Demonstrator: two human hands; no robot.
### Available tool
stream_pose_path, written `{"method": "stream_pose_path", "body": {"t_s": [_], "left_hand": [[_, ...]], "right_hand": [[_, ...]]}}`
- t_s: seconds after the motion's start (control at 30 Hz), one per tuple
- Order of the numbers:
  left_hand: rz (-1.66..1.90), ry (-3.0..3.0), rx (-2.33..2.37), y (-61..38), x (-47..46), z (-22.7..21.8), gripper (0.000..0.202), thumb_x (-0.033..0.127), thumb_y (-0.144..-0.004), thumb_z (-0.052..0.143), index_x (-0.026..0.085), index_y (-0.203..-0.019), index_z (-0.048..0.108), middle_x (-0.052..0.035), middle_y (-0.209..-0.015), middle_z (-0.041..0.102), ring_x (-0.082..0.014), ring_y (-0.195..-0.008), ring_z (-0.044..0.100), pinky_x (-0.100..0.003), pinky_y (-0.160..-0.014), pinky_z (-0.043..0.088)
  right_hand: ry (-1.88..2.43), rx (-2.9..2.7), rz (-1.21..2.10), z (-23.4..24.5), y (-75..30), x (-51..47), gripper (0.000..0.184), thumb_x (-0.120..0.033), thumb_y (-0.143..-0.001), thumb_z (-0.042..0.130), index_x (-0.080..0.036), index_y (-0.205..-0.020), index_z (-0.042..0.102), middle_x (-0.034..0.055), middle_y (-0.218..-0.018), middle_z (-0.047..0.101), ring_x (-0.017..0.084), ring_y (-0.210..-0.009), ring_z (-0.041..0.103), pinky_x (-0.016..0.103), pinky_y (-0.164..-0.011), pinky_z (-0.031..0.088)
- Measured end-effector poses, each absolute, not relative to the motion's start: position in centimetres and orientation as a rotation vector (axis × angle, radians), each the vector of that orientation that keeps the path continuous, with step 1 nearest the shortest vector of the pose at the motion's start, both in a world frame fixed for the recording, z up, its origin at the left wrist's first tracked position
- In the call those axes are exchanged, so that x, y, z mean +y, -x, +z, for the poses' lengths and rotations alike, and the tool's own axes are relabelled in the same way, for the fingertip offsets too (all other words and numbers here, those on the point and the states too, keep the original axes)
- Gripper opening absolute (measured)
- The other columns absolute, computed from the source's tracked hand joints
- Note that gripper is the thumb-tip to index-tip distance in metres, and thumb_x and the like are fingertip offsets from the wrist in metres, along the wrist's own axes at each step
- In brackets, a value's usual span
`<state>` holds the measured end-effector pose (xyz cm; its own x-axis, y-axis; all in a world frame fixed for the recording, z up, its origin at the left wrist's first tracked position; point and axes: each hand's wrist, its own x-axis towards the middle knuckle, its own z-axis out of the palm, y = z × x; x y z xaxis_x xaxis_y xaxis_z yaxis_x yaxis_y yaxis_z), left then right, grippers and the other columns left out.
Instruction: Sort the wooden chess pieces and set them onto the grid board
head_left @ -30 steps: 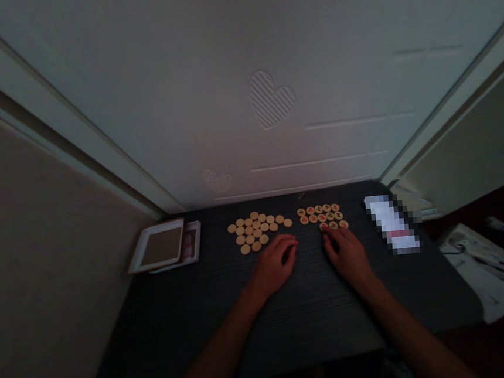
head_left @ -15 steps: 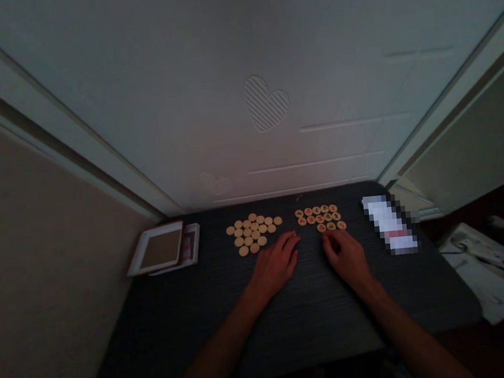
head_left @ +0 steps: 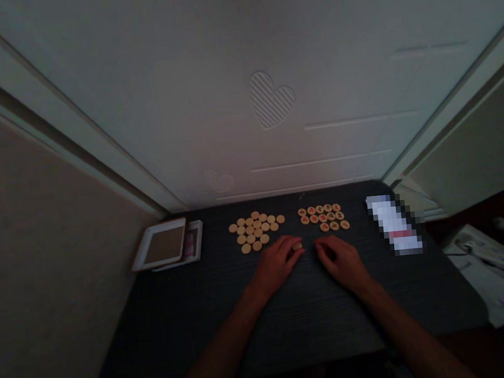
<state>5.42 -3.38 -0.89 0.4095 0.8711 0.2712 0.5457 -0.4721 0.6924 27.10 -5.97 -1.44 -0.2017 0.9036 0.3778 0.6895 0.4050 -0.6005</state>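
Note:
My left hand is closed, pinching a wooden Chinese chess piece on edge between fingertips and thumb. Just across from it, my right hand has its fingers curled toward the thumb, and no piece shows in them. Behind the left hand lies a loose cluster of round pieces with plain sides up. Beyond the right hand are pieces with red and dark characters face up, set in three short rows, the nearest row having three pieces.
A dark wood-grain table stands against a white panel with raised hearts. Shallow box parts lie stacked at the left end. A blurred-out bright object lies at the right. Papers are off the right edge.
My right hand has drawn back from the face-up rows and moved left toward my left hand. A piece now shows in my left fingertips. The view has shifted slightly.

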Motion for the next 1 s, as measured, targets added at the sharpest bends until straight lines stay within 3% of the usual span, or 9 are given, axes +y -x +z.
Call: {"method": "stream_pose_path", "body": {"t_s": [0.17,0.33,0.47,0.73,0.9,1.0], "left_hand": [[1.028,-1.558,1.101,-5.6,-3.2,-1.1,0.028,0.04,-0.098,0.057,0.019,-0.113,0.067,-0.0069,-0.109,0.072,-0.017,-0.086,0.073,-0.031,-0.075,0.063],[1.041,-1.335,1.091,-5.5,-2.8,-0.9,0.032,0.043,-0.096,0.06,0.016,-0.111,0.067,-0.0064,-0.095,0.074,-0.0176,-0.083,0.074,-0.033,-0.081,0.063],[1.066,-1.2,1.061,-5.5,-2.8,-0.7,0.037,0.049,-0.093,0.062,0.015,-0.109,0.064,-0.0073,-0.093,0.074,-0.0187,-0.079,0.075,-0.034,-0.074,0.065],[1.066,-1.162,1.004,-5.7,-2.8,-0.9,0.03,0.042,-0.091,0.066,0.016,-0.106,0.064,-0.0075,-0.098,0.074,-0.0199,-0.085,0.075,-0.032,-0.071,0.064],[1.046,-1.193,1.026,-5.7,-2.8,-0.8,0.033,0.041,-0.091,0.066,0.015,-0.111,0.062,-0.0097,-0.103,0.074,-0.0163,-0.071,0.074,-0.023,-0.053,0.057],[1.038,-1.228,1.062,-5.8,-2.9,-0.8,0.033,0.042,-0.091,0.066,0.016,-0.11,0.063,-0.0086,-0.101,0.073,-0.0154,-0.069,0.073,-0.022,-0.052,0.056]], "right_hand": [[1.326,-1.987,0.379,-1.3,-27.0,-6.0,0.018,-0.024,-0.098,0.052,-0.022,-0.107,0.067,0.0051,-0.089,0.069,0.019,-0.08,0.066,0.032,-0.075,0.056],[1.338,-1.944,0.259,-1.5,-26.8,-5.7,0.02,-0.024,-0.097,0.052,-0.024,-0.11,0.068,0.0098,-0.114,0.067,0.024,-0.107,0.065,0.04,-0.095,0.056],[1.431,-1.869,0.181,-2.3,-27.1,-5.4,0.021,-0.025,-0.095,0.054,-0.023,-0.109,0.069,0.0121,-0.124,0.064,0.026,-0.111,0.065,0.045,-0.098,0.056],[1.466,-1.862,0.154,-2.5,-27.2,-5.1,0.019,-0.025,-0.094,0.055,-0.021,-0.107,0.069,0.0131,-0.12,0.065,0.026,-0.11,0.064,0.046,-0.1,0.054],[1.413,-1.848,0.185,-1.9,-27.1,-5.3,0.018,-0.025,-0.096,0.054,-0.022,-0.105,0.069,0.0117,-0.116,0.066,0.025,-0.109,0.065,0.044,-0.099,0.054],[1.366,-1.865,0.265,-1.3,-26.7,-5.6,0.018,-0.026,-0.096,0.053,-0.023,-0.105,0.068,0.0093,-0.108,0.068,0.024,-0.102,0.066,0.041,-0.094,0.056]]}}
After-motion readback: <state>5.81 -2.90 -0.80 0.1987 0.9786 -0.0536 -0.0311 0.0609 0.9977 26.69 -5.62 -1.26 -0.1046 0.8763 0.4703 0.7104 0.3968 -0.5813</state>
